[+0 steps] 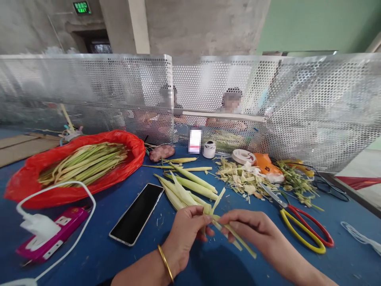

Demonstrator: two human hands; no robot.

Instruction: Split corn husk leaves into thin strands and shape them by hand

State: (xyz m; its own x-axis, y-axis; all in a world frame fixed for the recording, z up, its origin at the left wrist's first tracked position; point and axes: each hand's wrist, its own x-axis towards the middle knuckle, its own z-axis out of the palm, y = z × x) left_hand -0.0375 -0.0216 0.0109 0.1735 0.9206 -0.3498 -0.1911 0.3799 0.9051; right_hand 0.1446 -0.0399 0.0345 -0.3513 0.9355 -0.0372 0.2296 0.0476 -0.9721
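My left hand (185,227), with a gold bangle at the wrist, is closed on the lower end of a fan of pale green husk-like leaves (178,194). Close beside it, my right hand (256,228) pinches a narrow leaf strip (244,241) that sticks out past its fingers toward me. The fingertips of both hands nearly meet over the leaves, partly hiding where the strip joins them. Several light green pointed stalks (195,184) lie just beyond. Right of my right hand rest scissors (284,205) with red and yellow handles, blades pointing away.
Left stands a red plastic bag (127,147) holding long green leaves, behind a purple power strip (71,217) with a white plug. A phone (137,214) lies near my left hand. Leaf scraps (235,178) and a tape roll (244,156) sit back right. People sit behind the perforated metal screen (196,83).
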